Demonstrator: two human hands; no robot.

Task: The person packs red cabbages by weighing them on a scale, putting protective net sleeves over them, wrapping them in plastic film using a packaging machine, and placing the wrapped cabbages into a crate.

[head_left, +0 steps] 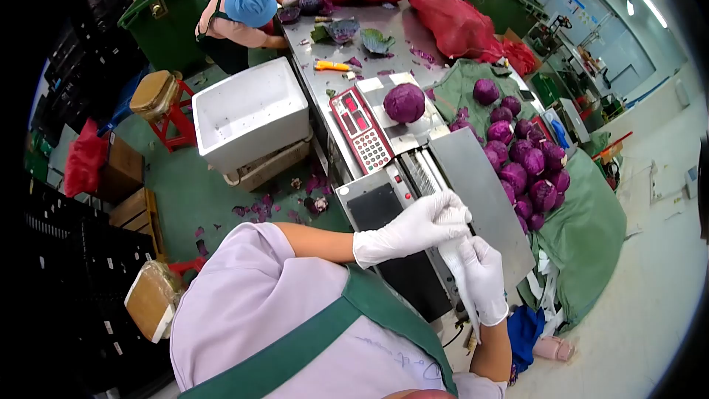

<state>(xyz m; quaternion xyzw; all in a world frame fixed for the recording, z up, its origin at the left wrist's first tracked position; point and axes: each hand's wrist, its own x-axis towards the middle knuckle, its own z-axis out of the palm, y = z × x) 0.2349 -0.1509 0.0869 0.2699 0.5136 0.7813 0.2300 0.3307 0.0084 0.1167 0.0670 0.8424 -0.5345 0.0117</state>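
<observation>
My left hand (421,229), in a white glove, has its fingers closed on a thin white film (456,260). My right hand (484,277), gloved too, pinches the same film just below and to the right. The film hangs down between both hands, over the wrapping machine (399,210) with its dark flat panels. A red-framed scale (362,129) stands beyond the machine, and one purple cabbage (404,103) rests on its plate. To the right, several purple cabbages (528,162) lie heaped on a green cloth (591,210).
A white foam box (251,111) stands left of the metal table (325,37). A co-worker in a blue cap (251,1) handles cabbage at the far left end. A yellow-handled knife (332,66), loose leaves (377,41) and red net sacks (454,18) lie on the table.
</observation>
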